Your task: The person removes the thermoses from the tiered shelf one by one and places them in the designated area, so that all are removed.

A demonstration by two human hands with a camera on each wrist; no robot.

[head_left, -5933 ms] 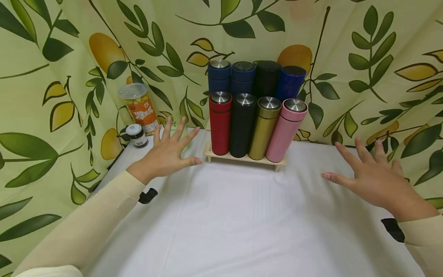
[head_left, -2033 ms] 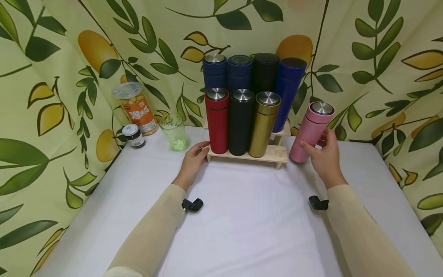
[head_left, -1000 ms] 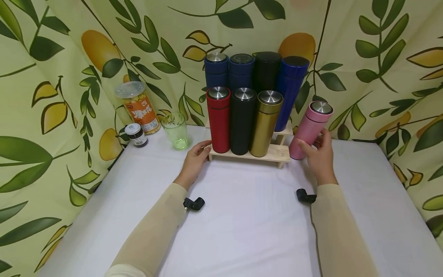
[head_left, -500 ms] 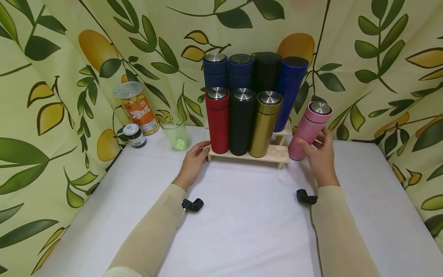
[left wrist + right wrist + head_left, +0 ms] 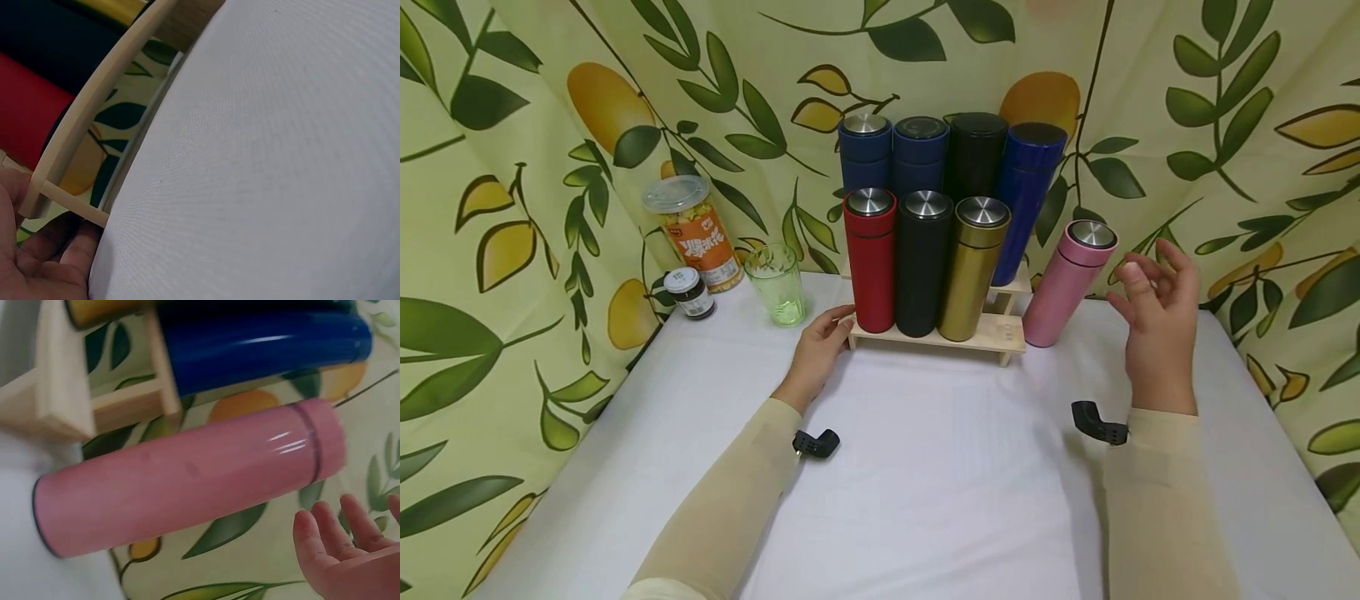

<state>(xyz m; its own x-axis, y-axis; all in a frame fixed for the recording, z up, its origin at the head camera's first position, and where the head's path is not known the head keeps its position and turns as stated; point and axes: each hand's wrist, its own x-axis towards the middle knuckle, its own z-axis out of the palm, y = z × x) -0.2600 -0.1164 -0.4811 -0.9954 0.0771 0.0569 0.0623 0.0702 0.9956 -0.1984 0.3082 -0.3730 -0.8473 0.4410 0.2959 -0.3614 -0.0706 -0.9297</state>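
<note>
A pink thermos flask [image 5: 1067, 283] stands on the white table, just off the right end of a two-tier wooden rack [image 5: 1006, 331]. My right hand [image 5: 1161, 325] is apart from it on the right, fingers loosely bent and holding nothing; the right wrist view shows the gap between the fingers and the pink flask [image 5: 187, 481]. At the rack's left end, my left hand [image 5: 814, 354] grips the lower shelf's edge, thumb and fingers around the wooden corner [image 5: 37, 187]. A red flask [image 5: 871, 267], a black flask [image 5: 922, 267] and a gold flask [image 5: 973, 275] fill the lower shelf.
Behind, the upper tier carries several dark flasks, with a glossy blue flask [image 5: 1030, 200] at its right end. A green glass [image 5: 777, 287], a small dark jar [image 5: 690, 296] and an orange-labelled snack tub [image 5: 696, 237] stand at the back left. A leaf-patterned curtain [image 5: 1150, 83] hangs behind the table.
The pink flask has left the lower shelf for the table on the right. My right hand has let go of it and drawn back right. My left hand has come to the rack's left end.
</note>
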